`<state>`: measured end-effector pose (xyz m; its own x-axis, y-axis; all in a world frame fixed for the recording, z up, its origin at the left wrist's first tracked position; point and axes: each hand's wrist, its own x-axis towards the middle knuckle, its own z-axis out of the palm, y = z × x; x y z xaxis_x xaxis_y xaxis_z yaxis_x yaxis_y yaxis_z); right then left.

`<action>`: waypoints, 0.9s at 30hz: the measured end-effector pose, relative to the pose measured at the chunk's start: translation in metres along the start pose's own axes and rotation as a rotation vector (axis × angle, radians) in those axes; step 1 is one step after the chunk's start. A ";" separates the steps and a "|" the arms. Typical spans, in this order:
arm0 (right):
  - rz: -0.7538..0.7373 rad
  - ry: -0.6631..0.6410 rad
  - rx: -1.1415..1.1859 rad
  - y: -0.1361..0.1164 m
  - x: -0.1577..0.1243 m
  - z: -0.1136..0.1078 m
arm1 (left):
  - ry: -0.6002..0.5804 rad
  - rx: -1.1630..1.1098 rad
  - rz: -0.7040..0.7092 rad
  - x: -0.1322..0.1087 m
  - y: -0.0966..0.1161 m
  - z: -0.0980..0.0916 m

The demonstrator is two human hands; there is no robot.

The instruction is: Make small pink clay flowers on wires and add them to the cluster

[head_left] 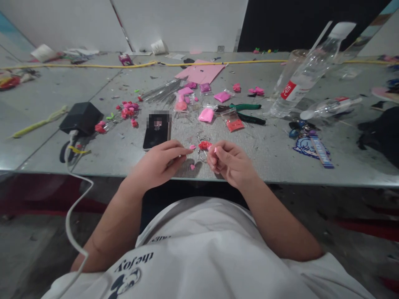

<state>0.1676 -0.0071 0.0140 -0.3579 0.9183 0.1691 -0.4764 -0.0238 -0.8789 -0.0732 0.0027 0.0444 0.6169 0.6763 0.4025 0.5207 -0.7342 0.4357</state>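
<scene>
I've got the clay cluster (204, 145) on the table (274, 149) over there, phone (156, 132) to its left, pliers (249, 106) behind right, standing bottle (304, 83) further right, adapter (81, 117) left of the phone.

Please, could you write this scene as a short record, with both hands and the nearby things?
Left hand: index fingertip at a small pink piece; contact unclear
Right hand: pinching a pink bit
Between hands: red cluster, thin metal loop
Beyond left hand: phone
Beyond right hand: pliers, bag of red material
</scene>
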 end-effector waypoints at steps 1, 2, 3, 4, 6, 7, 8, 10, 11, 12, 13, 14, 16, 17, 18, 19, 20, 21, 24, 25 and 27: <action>0.005 0.008 0.008 0.000 0.000 0.001 | -0.053 0.000 0.005 -0.003 -0.004 -0.001; 0.008 0.015 0.017 0.000 0.001 0.001 | -0.099 0.001 0.008 -0.006 -0.007 -0.001; 0.010 0.025 0.026 0.000 0.001 0.002 | -0.139 0.003 0.012 -0.008 -0.009 0.000; 0.009 0.037 0.032 -0.001 0.001 0.003 | -0.170 0.010 0.018 -0.009 -0.009 0.000; 0.008 0.059 0.041 -0.001 0.001 0.004 | -0.198 0.041 0.028 -0.009 -0.009 0.003; 0.008 0.066 0.045 -0.001 0.000 0.004 | -0.198 0.052 0.037 -0.008 -0.009 0.005; 0.009 0.071 0.048 -0.001 0.000 0.004 | -0.195 0.058 0.045 -0.007 -0.009 0.007; 0.011 0.073 0.054 -0.001 0.000 0.003 | -0.184 0.050 0.055 -0.005 -0.011 0.010; 0.011 0.071 0.057 -0.001 0.000 0.002 | -0.181 0.036 0.060 -0.004 -0.012 0.012; 0.009 0.067 0.060 -0.001 0.000 0.001 | -0.181 0.021 0.065 -0.003 -0.013 0.013; 0.006 0.062 0.061 0.000 -0.001 0.001 | -0.181 0.007 0.072 -0.002 -0.014 0.013; 0.001 0.056 0.062 0.000 -0.001 0.000 | -0.175 -0.007 0.082 -0.001 -0.015 0.013; -0.017 0.047 0.064 0.001 -0.001 -0.002 | -0.136 -0.060 0.108 0.001 -0.016 0.014; -0.030 0.043 0.066 0.001 -0.002 -0.002 | -0.090 -0.104 0.122 0.002 -0.016 0.014; -0.045 0.040 0.068 0.001 -0.002 -0.003 | -0.025 -0.159 0.139 0.003 -0.015 0.015; -0.060 0.036 0.070 0.002 -0.003 -0.003 | 0.050 -0.223 0.158 0.004 -0.013 0.016; -0.075 0.031 0.070 0.002 -0.004 -0.003 | 0.121 -0.290 0.176 0.006 -0.010 0.017; -0.089 0.027 0.067 0.003 -0.004 -0.003 | 0.185 -0.362 0.196 0.008 -0.008 0.020; -0.140 0.028 0.036 0.004 -0.007 -0.001 | 0.312 -0.605 0.228 0.015 0.003 0.035; -0.167 0.033 0.022 0.006 -0.008 -0.001 | 0.346 -0.693 0.212 0.017 0.006 0.041; -0.235 0.049 -0.011 0.009 -0.010 -0.001 | 0.408 -0.846 0.162 0.021 0.012 0.054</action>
<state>0.1674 -0.0165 0.0041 -0.1990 0.9162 0.3479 -0.5335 0.1965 -0.8227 -0.0218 0.0049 0.0148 0.3069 0.6560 0.6896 -0.2519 -0.6427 0.7235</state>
